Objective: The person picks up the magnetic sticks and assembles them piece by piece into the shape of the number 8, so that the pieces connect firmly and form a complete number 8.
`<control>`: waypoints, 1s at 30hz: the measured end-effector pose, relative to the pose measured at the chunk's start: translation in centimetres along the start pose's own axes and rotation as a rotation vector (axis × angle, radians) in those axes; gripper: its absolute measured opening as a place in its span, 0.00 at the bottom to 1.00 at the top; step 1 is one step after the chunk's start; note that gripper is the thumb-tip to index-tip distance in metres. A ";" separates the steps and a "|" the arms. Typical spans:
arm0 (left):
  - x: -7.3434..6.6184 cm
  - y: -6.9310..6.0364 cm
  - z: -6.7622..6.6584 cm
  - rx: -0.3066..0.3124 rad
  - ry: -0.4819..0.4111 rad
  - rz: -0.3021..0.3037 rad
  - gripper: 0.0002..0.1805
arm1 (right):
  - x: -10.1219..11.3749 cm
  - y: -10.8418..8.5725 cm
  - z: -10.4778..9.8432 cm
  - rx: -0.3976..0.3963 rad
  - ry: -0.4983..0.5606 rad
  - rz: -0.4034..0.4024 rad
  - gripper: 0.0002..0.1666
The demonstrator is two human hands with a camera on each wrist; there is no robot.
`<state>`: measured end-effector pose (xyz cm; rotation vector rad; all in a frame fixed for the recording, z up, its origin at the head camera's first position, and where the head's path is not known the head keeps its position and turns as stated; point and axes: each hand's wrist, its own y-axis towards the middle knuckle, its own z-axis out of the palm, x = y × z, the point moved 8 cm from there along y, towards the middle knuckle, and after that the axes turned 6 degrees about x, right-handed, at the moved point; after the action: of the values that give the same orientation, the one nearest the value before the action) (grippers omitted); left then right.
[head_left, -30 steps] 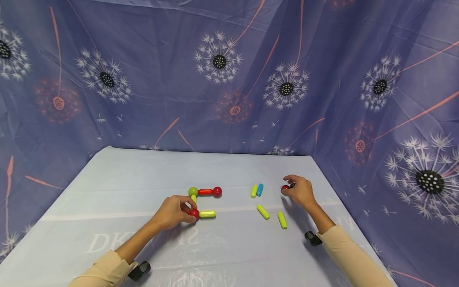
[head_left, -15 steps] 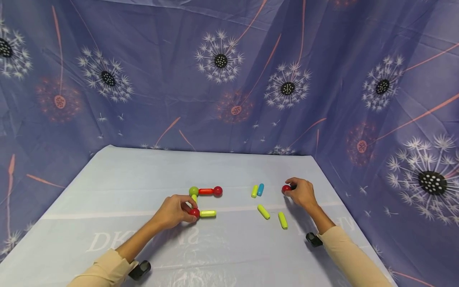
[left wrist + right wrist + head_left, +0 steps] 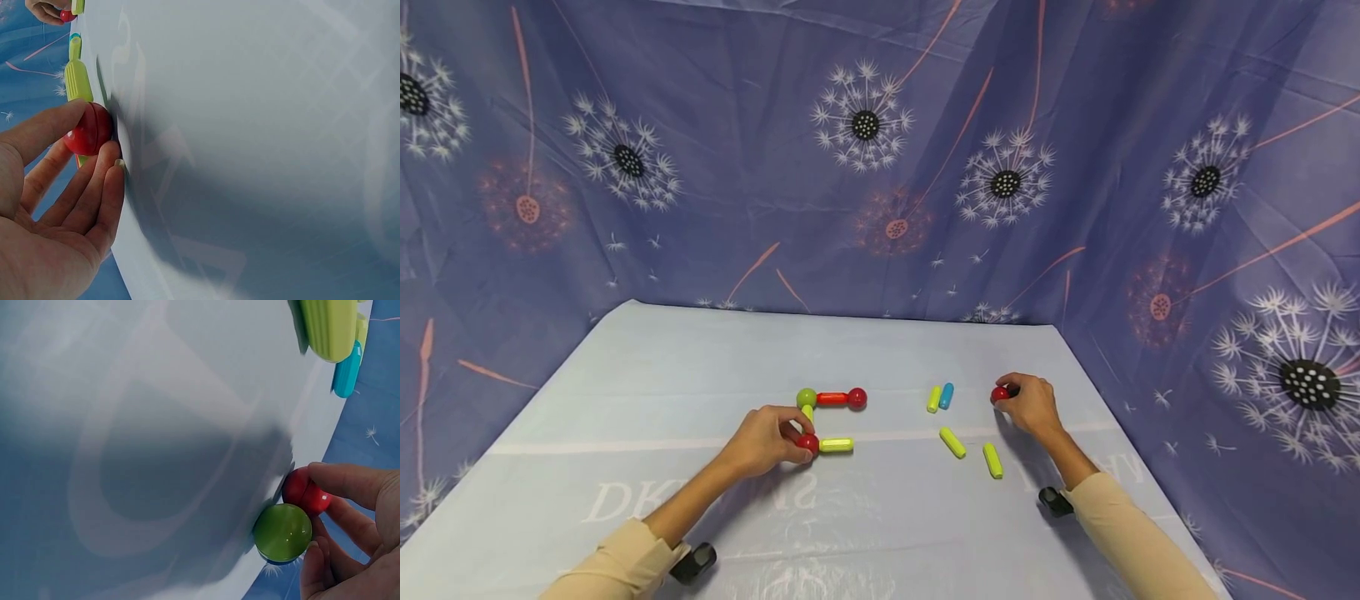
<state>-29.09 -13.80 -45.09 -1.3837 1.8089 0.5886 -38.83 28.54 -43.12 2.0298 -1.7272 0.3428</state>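
Observation:
My left hand [image 3: 763, 442] pinches a red ball [image 3: 94, 132] between thumb and fingers, low over the table. A yellow-green stick [image 3: 837, 445] points right from this ball. Another yellow-green stick [image 3: 807, 412], partly behind my fingers, leads back to a green ball [image 3: 807, 399]. From there a red stick [image 3: 832, 399] runs to a second red ball [image 3: 857, 398]. At the right, my right hand [image 3: 1032, 406] holds a loose red ball [image 3: 306, 491] by thumb and fingertips. A green ball [image 3: 282, 532] touches or nearly touches it beside the fingers, with something blue under it.
Between the hands lie loose yellow-green sticks [image 3: 952, 442], [image 3: 992, 460] and a yellow-green stick [image 3: 934, 398] beside a blue stick [image 3: 947, 396]. A pale cloth covers the table [image 3: 880, 517]. Behind it hangs a blue dandelion-print curtain [image 3: 737, 167].
The fingers of my right hand have come down slightly around the red ball. My left hand keeps its hold on the joined pieces. The head view has shifted a little.

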 end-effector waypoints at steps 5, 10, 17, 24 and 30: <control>0.0 0.0 -0.1 -0.002 0.002 -0.012 0.16 | 0.1 0.1 0.2 0.000 -0.004 -0.001 0.20; -0.1 0.0 -0.1 0.004 0.000 -0.005 0.15 | 0.2 0.0 0.4 -0.001 -0.004 0.004 0.20; -0.1 0.0 0.0 0.009 -0.005 0.010 0.15 | 0.2 0.0 0.6 -0.001 -0.001 0.012 0.20; -0.1 0.0 0.0 0.009 -0.008 0.000 0.15 | 0.2 0.1 0.1 -0.015 0.016 0.011 0.19; -0.1 0.0 0.0 0.008 -0.001 -0.012 0.15 | 1.0 0.0 -0.4 -0.021 0.034 0.005 0.19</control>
<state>-29.09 -13.71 -44.99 -1.3883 1.7989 0.5750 -38.61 27.90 -42.35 1.9939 -1.7090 0.3579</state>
